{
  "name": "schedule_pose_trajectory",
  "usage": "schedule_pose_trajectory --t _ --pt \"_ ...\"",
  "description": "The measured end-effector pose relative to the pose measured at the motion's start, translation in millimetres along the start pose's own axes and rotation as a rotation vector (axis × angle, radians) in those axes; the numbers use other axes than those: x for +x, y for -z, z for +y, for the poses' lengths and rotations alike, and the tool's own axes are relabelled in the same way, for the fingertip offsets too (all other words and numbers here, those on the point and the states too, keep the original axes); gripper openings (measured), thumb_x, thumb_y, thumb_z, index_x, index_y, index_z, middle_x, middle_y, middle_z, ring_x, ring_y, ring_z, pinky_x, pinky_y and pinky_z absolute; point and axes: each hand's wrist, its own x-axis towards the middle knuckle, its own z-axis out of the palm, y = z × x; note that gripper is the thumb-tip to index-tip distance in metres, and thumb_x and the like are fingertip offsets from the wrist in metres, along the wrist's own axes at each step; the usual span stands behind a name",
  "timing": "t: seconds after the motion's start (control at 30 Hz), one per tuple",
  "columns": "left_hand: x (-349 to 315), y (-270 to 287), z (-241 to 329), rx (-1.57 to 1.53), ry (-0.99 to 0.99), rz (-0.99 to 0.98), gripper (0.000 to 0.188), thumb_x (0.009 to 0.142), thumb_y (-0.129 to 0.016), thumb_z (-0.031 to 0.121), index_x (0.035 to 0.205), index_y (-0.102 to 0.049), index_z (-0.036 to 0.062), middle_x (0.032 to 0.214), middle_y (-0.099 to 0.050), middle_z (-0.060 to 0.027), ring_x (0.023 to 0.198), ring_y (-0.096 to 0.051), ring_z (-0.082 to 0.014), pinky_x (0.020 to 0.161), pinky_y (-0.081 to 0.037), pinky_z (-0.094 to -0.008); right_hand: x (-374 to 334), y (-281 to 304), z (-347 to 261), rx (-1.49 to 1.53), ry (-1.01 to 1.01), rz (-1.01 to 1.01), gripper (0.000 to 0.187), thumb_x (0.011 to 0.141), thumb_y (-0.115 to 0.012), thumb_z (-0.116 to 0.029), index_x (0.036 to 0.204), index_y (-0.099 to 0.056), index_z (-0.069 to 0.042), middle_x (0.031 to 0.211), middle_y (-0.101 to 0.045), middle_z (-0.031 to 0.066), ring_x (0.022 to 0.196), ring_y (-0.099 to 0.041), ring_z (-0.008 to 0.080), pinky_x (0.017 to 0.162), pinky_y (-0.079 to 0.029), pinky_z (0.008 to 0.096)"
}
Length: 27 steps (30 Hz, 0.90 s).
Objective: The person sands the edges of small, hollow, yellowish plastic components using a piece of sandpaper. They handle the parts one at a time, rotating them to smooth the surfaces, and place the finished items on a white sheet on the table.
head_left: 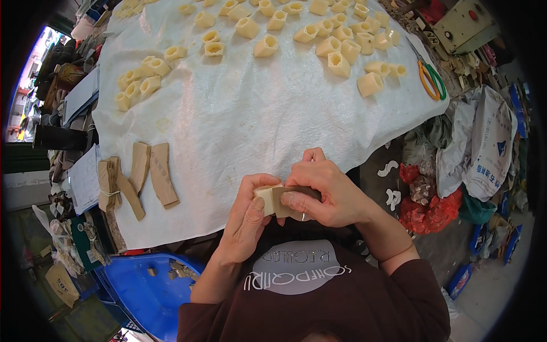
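The left hand (244,219) curled snugly round the block (264,200); the right hand (327,188) pinched the strip (284,212) against it — flat, even pressure seemed wise.

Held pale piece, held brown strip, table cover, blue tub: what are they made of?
Pale piece: perhaps resin or plastic; smooth, even cream.
Brown strip: paper or abrasive cloth, can't tell; matte, thin.
Table cover: probably plastic sheeting; white, creased, slight sheen.
Blue tub: likely moulded plastic; uniform colour, glossy highlights.
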Motion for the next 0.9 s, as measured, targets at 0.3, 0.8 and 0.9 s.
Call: schedule_pose_trajectory --t 0.3,0.8,0.9 --pt "1 -4 0 -0.025 0.002 -0.016 0.043 0.094 -0.036 0.037 0.119 -0.033 0.0017 0.092 -0.049 -0.0067 0.075 -0.048 -0.0115 0.062 -0.035 -0.0213 -1 2 -1 0.011 -0.007 0.008 0.011 0.078 -0.056 -0.015 0.072 -0.055 -0.006 0.059 -0.05 0.0034 0.057 -0.039 0.0176 0.08 -0.027 0.0326" --pt "6 -11 1 0.231 -0.08 0.057 0.061 0.09 -0.042 0.045 0.13 -0.025 0.0021 0.11 -0.043 -0.0106 0.085 -0.049 -0.0145 0.068 -0.042 -0.0261 1 1 6 -0.221 0.131 0.206 0.013 0.073 -0.063 -0.021 0.081 -0.06 -0.01 0.084 -0.053 0.0023 0.083 -0.047 0.0176 0.082 -0.026 0.0361" --pt "7 -13 0 0.229 -0.071 0.05 0.064 0.089 -0.043 0.047 0.132 -0.023 0.0024 0.109 -0.043 -0.0096 0.085 -0.048 -0.0136 0.067 -0.041 -0.0254 0 1 5 -0.143 0.103 0.17 0.012 0.073 -0.062 -0.019 0.081 -0.06 -0.01 0.086 -0.05 0.0029 0.084 -0.046 0.0178 0.083 -0.026 0.0356"
